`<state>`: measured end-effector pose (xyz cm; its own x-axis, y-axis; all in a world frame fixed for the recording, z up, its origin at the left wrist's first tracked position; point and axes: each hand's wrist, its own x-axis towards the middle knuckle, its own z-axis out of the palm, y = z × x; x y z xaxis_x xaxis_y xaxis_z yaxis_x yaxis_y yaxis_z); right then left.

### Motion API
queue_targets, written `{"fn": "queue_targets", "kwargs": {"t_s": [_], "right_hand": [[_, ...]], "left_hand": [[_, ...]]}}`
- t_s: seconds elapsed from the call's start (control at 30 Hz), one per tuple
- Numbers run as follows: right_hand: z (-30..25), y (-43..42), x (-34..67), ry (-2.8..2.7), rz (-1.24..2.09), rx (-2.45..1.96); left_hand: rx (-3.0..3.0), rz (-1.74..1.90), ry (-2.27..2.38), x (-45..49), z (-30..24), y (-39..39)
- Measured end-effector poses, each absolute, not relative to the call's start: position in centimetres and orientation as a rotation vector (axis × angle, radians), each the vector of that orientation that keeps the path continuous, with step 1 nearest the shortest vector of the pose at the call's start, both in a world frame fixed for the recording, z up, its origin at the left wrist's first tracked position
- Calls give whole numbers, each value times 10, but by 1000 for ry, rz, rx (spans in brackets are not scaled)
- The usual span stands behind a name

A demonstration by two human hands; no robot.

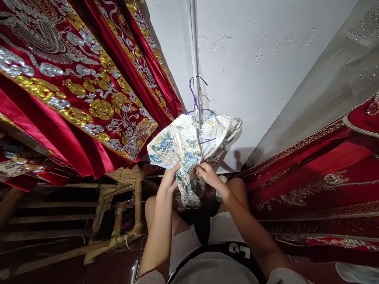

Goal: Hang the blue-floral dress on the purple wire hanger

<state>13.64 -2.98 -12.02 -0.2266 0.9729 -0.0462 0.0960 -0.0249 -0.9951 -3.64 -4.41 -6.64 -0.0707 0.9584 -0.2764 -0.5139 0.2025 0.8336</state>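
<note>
A cream garment with blue and yellow flowers [180, 144] hangs bunched on a purple wire hanger [196, 103], whose hook sits beside a metal pole [195, 59]. My left hand [170, 177] grips the cloth's lower left part, fingers closed round it. My right hand [207, 173] pinches the gathered fabric just to the right. The garment's lower end dangles between my wrists, above my knees.
Red robes with gold and silver embroidery [74, 79] hang at the upper left, and more red embroidered cloth [314, 177] fills the right. A white wall [266, 59] is behind. A bamboo chair [124, 205] stands at the lower left.
</note>
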Motion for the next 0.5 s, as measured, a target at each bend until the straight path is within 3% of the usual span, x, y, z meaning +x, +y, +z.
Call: {"fn": "queue_targets", "kwargs": {"t_s": [0.13,0.33,0.5], "right_hand": [[-122,-34,143,-1453,1289,-1274],[-122,-44,164,-1475,1250,-1332],[-106,-45,166,-1469,1276,-1285]], "left_hand": [[646,1475,1106,-44,-76,-38],[1026,2104,1597,-41,-108,-42],[1599,1428,1265,-6,-120,-58]]}}
